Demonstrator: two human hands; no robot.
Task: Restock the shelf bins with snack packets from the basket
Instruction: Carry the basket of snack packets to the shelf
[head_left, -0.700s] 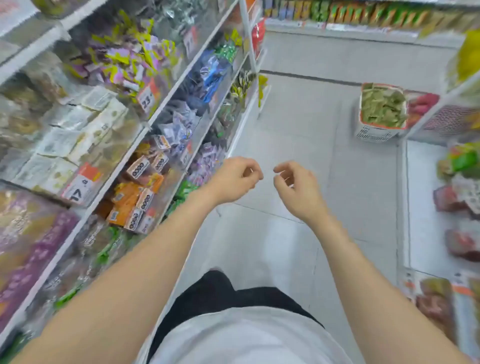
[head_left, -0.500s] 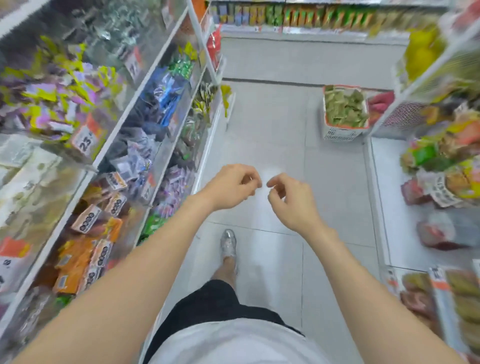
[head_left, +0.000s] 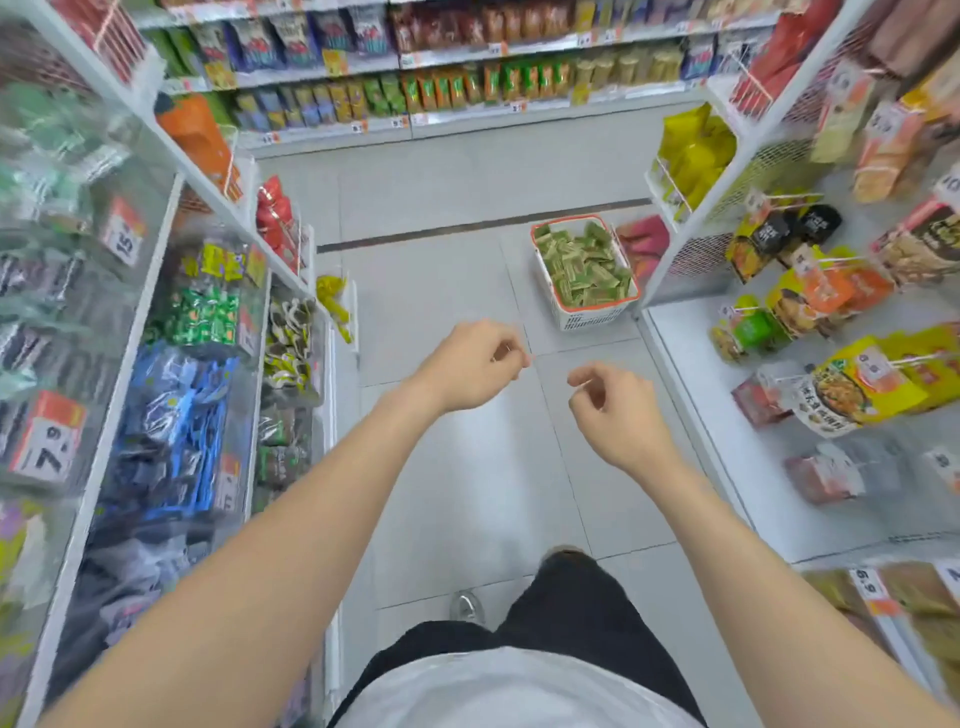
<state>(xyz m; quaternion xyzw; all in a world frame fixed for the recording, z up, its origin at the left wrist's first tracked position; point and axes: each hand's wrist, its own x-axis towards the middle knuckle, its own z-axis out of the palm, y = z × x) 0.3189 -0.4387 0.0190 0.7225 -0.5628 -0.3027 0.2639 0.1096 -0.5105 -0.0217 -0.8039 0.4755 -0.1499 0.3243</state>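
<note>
A white basket with a red rim (head_left: 592, 318) stands on the floor ahead, against the foot of the right shelf. Green snack packets (head_left: 584, 270) fill it. Both my arms reach forward over the aisle floor, short of the basket. My left hand (head_left: 470, 366) has loosely curled fingers and holds nothing. My right hand (head_left: 613, 410) is a little lower and to the right, also loosely curled and holding nothing. Clear shelf bins (head_left: 197, 312) line the left side, holding green, blue and dark packets.
Shelving on the right (head_left: 852, 384) carries hanging snack bags. A far shelf wall (head_left: 467, 88) closes the aisle end. Red bags (head_left: 644, 244) lie beside the basket. The grey tiled floor (head_left: 441, 291) runs between the shelves. My shoe (head_left: 467, 605) shows below.
The view has swung from the left shelf bins down the aisle. The basket now sits nearer and more central. My hands have drawn slightly apart.
</note>
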